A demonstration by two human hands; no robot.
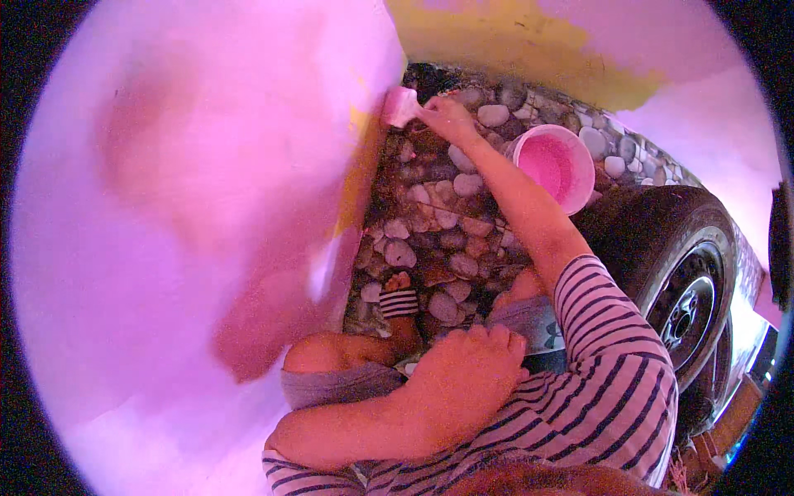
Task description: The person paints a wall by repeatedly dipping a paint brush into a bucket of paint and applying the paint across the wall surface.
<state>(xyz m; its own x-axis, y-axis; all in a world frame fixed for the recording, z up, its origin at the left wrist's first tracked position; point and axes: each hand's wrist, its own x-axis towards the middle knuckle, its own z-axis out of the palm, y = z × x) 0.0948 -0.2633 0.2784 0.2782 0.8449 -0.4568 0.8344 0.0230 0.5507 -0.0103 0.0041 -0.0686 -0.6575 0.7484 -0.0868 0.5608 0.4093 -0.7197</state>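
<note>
My right hand reaches far forward, its fingers closed on a wide flat paintbrush. Pink paint coats the brush head, which is at the foot of the left wall, in the corner. To the right of that forearm stands a white bucket with pink paint inside. My left hand lies across my lap, fingers curled in and pressed together. I see nothing in it, though its palm side is hidden.
The floor has a pebble pattern. Car wheels with black tyres stand at the right, close to my right arm. Yellow patches show on the far wall and along the left wall's lower edge. My bent legs are between the wall and the wheels.
</note>
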